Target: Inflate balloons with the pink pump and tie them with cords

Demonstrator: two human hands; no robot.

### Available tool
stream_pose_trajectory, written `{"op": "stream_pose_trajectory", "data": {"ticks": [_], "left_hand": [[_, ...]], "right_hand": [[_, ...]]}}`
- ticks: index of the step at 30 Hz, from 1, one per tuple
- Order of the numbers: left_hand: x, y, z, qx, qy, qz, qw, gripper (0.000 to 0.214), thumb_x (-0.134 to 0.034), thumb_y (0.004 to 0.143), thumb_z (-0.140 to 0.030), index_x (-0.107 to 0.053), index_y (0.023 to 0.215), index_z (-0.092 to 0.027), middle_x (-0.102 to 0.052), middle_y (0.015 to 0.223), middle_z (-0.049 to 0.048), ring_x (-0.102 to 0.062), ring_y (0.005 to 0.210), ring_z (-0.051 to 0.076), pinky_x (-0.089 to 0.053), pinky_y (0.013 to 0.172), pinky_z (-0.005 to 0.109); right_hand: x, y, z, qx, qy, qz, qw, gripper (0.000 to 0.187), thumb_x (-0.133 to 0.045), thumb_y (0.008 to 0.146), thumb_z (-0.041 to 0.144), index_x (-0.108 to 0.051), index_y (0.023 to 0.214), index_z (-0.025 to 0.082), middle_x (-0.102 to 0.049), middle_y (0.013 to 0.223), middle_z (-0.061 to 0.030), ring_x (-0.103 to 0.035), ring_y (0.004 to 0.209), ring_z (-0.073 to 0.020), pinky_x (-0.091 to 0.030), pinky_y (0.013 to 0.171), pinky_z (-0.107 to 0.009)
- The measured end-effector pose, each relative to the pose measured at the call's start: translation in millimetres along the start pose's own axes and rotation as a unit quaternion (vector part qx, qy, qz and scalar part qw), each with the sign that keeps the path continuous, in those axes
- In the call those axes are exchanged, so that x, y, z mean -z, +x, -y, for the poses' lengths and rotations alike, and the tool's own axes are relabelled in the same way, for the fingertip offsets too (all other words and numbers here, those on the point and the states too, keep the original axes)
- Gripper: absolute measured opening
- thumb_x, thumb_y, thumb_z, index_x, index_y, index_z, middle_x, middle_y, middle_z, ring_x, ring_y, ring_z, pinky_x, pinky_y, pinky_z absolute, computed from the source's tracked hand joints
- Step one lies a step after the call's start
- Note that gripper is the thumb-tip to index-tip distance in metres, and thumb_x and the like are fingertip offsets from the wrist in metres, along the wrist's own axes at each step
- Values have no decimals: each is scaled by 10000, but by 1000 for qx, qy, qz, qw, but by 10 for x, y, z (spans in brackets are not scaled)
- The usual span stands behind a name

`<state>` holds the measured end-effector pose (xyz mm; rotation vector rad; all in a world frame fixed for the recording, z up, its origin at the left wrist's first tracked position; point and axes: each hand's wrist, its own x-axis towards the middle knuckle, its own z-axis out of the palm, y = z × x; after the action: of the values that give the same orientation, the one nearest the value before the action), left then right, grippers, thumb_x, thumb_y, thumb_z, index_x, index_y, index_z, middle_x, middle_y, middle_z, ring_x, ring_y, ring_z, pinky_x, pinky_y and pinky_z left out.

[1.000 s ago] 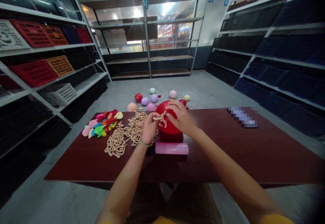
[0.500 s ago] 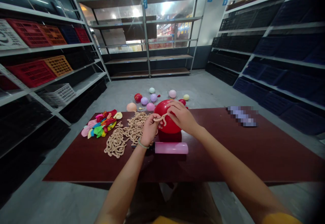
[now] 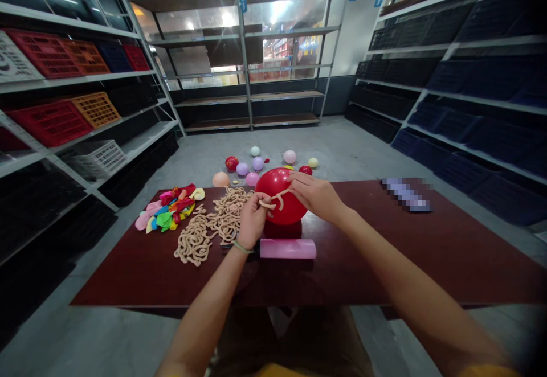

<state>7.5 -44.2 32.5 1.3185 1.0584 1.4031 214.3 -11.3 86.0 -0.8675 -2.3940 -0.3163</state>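
Observation:
A red inflated balloon [image 3: 280,209] rests over the table in front of me, with a short beige cord [image 3: 280,196] stretched across its near side. My left hand [image 3: 255,213] pinches one end of the cord, at the balloon's left. At the upper right, my right hand [image 3: 314,195] has its fingers closed on the cord's other end. Between the hands the cord crosses, and a loose tail hangs down. The balloon's neck is hidden from me. Just below lies a pink balloon pump [image 3: 288,249] on its side, its dark end partly behind my left wrist.
Left of my hands lie a heap of beige cord [image 3: 194,240] and a pile of deflated balloons [image 3: 171,209] on the dark red table [image 3: 384,251]. A blurred-out flat object [image 3: 405,195] is at the right. Several inflated balloons [image 3: 257,164] sit on the floor beyond; shelves [image 3: 250,101] surround the area.
My right hand has moved slightly right and pulled the cord straighter between both hands. The balloon has shifted a little left. My left hand keeps its pinch.

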Motion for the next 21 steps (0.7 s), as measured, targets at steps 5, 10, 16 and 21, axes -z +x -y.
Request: {"op": "stream_pose_trajectory", "data": {"ticks": [5, 10, 16, 21], "left_hand": [[-15, 37, -39, 1, -9, 3, 1000, 237, -593, 891, -409, -575, 861, -175, -581, 631, -20, -511, 528, 96, -378, 519, 202], [86, 91, -49, -29, -47, 15, 998, 219, -598, 898, -390, -554, 854, -180, -572, 659, -22, -517, 585, 95, -384, 569, 197], [218, 63, 79, -30, -36, 46, 998, 222, -603, 894, -394, -539, 862, -184, -595, 725, -6, -542, 648, 117, -415, 628, 223], [156, 55, 151, -19, 17, 157, 987, 171, -588, 894, -342, -563, 854, -178, -606, 750, 4, -538, 660, 119, -431, 651, 237]], "right_hand": [[-34, -10, 10, -48, 1, -11, 999, 266, -399, 1004, 248, -654, 1073, 212, -658, 1264, -89, -630, 1129, -230, -543, 867, -363], [-76, 5, 94, -102, 109, -69, 986, 264, -469, 979, 292, -618, 1195, 271, -612, 1319, -68, -593, 1190, -240, -510, 966, -437], [-485, -153, -41, -327, 345, -193, 858, 899, -685, 805, 514, -181, 1535, 364, -243, 1597, -117, -284, 1453, -335, -405, 1064, -596], [-674, -155, 49, -445, 613, -151, 635, 960, -610, 827, 605, 49, 1515, 488, -208, 1622, -76, -446, 1364, -300, -592, 811, -479]]}}
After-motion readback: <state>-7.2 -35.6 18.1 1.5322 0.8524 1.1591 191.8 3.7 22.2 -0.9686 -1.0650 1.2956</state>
